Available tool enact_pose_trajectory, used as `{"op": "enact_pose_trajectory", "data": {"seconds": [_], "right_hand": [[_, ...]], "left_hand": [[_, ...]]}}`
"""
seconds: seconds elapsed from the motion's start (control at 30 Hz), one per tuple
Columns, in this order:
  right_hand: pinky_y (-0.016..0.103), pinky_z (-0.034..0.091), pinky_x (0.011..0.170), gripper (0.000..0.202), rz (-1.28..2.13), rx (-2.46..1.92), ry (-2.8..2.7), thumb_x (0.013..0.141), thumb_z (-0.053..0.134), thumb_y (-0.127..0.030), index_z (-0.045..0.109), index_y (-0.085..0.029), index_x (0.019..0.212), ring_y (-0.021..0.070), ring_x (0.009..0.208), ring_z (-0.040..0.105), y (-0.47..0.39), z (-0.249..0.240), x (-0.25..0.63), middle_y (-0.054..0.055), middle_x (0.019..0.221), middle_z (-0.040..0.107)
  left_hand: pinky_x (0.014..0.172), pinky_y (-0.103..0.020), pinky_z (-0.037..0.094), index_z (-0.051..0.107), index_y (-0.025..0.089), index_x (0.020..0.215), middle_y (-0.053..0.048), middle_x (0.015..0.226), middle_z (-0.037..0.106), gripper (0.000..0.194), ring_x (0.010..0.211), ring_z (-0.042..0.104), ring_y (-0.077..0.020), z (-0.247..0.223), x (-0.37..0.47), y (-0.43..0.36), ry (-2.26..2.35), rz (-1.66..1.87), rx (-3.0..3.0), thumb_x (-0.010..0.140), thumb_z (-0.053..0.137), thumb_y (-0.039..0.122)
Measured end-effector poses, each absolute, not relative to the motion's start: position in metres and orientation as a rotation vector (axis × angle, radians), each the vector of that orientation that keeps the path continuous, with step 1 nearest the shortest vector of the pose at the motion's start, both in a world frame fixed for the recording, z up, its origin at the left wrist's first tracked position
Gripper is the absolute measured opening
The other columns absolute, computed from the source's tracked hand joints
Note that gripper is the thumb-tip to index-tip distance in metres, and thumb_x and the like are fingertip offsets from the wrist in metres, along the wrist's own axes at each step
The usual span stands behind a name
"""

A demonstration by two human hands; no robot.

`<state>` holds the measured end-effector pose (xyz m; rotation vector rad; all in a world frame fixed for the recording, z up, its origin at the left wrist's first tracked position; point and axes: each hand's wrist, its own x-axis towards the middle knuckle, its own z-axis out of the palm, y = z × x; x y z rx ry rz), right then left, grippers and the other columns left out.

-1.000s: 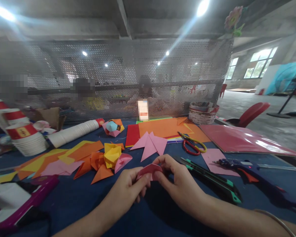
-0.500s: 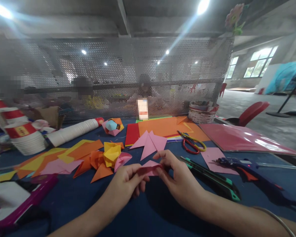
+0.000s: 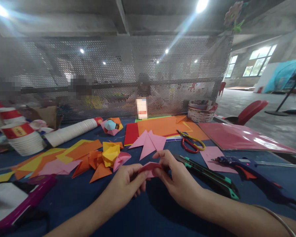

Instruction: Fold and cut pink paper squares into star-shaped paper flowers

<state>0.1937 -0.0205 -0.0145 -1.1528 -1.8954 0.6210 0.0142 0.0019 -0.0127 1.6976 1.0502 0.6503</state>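
A small folded piece of pink paper (image 3: 151, 168) is held up between my two hands above the blue table. My left hand (image 3: 130, 182) pinches its left end, thumb on the near side. At the right end, my right hand (image 3: 174, 171) grips it between thumb and fingers, the index finger bent over the top. Just beyond lie pink folded paper pieces (image 3: 148, 143) with pointed tips. Left of my hands sit a yellow folded paper shape (image 3: 111, 154), orange folded pieces (image 3: 101, 172) and a pink folded petal (image 3: 122, 160).
To the right lie a green-and-black utility knife (image 3: 212, 179), a blue glue gun (image 3: 246, 168), scissors (image 3: 192, 144) and a pink sheet (image 3: 215, 158). Paper cups (image 3: 26, 143) stand at left, near a purple tool (image 3: 27, 200). A perforated metal screen (image 3: 108, 72) rises behind, with a basket (image 3: 202, 111) before it.
The pink paper in my hands has tilted slightly, and my left thumb has moved further along it. Both hands keep hold. The whole view has shifted a little.
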Motion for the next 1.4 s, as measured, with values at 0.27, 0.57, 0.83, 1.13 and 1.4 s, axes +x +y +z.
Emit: {"op": "enact_pose_trajectory", "data": {"seconds": [0.27, 0.57, 0.83, 1.13, 1.4], "right_hand": [[0.026, 0.043, 0.068, 0.015, 0.833, -1.043, -1.911, 0.096, 0.038, -0.023, 0.041, -0.021, 0.111, 0.0129, 0.077, 0.056, -0.026, -0.016, 0.191, 0.001, 0.087, 0.059], [0.025, 0.041, 0.064, 0.030, 0.817, -1.099, -1.940, 0.088, 0.045, -0.014, 0.039, -0.023, 0.115, 0.0125, 0.070, 0.054, -0.028, -0.013, 0.190, -0.003, 0.080, 0.057], [0.021, 0.034, 0.051, 0.021, 0.891, -1.180, -1.916, 0.090, 0.046, -0.023, 0.043, -0.023, 0.111, 0.0098, 0.056, 0.045, -0.025, -0.011, 0.191, -0.005, 0.071, 0.058], [0.021, 0.034, 0.050, 0.024, 0.819, -1.198, -1.894, 0.094, 0.037, -0.021, 0.039, -0.024, 0.117, 0.0102, 0.053, 0.044, -0.021, -0.015, 0.193, -0.006, 0.065, 0.049], [0.021, 0.040, 0.057, 0.016, 0.685, -1.266, -1.959, 0.093, 0.039, -0.019, 0.043, -0.021, 0.108, 0.0111, 0.057, 0.054, -0.014, -0.012, 0.198, -0.006, 0.063, 0.058]], "left_hand": [[0.046, -0.019, 0.032, 0.055, 0.016, 0.087, 0.007, 0.055, 0.040, 0.026, 0.050, 0.041, -0.0091, -0.009, 0.016, -0.003, 1.028, 0.650, 1.775, 0.088, 0.044, 0.039], [0.049, -0.021, 0.029, 0.053, 0.017, 0.074, 0.007, 0.054, 0.040, 0.021, 0.050, 0.040, -0.0096, -0.011, 0.014, -0.003, 1.094, 0.676, 1.973, 0.087, 0.044, 0.032], [0.052, -0.022, 0.032, 0.052, 0.017, 0.065, 0.002, 0.062, 0.049, 0.032, 0.061, 0.045, -0.0131, -0.013, 0.011, 0.004, 1.166, 0.728, 1.988, 0.085, 0.048, 0.043], [0.040, -0.020, 0.026, 0.055, 0.017, 0.076, 0.006, 0.051, 0.037, 0.038, 0.043, 0.035, -0.0093, -0.018, 0.010, 0.007, 1.192, 0.752, 2.009, 0.092, 0.031, 0.042], [0.045, -0.023, 0.017, 0.035, 0.016, 0.048, 0.006, 0.045, 0.027, 0.048, 0.042, 0.027, -0.0066, -0.017, 0.011, -0.002, 1.177, 0.955, 2.379, 0.091, 0.043, 0.036]]}}
